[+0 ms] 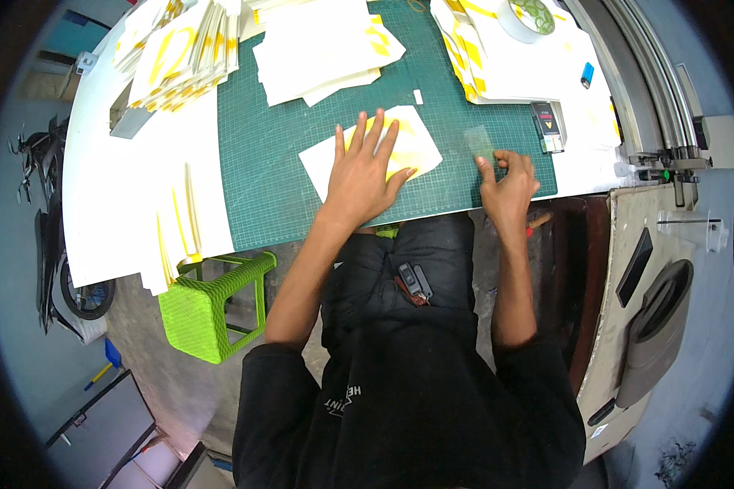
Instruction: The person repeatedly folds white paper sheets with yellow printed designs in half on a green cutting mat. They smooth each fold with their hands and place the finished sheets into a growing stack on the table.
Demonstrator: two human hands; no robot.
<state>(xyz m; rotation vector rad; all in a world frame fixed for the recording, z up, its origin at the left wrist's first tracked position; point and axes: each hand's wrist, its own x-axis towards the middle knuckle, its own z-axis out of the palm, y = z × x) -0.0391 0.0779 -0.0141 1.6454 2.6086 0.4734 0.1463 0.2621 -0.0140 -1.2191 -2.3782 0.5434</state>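
My left hand (357,181) lies flat with its fingers spread on a white and yellow folded paper piece (422,147), which rests slightly turned on the green cutting mat (261,179). To its right, my right hand (510,189) pinches the near edge of a small see-through rectangular piece (478,140) between thumb and fingers; its exact kind I cannot tell. A small white scrap (418,97) lies on the mat beyond the paper piece. Farther back is a loose pile of white and yellow paper pieces (318,49).
More paper stacks stand at the back left (179,57) and back right (497,77). A tape roll (532,18) sits on the right stack, near a blue lighter (587,75). A dark small box (547,126) lies at the mat's right edge. A green stool (212,314) stands below left.
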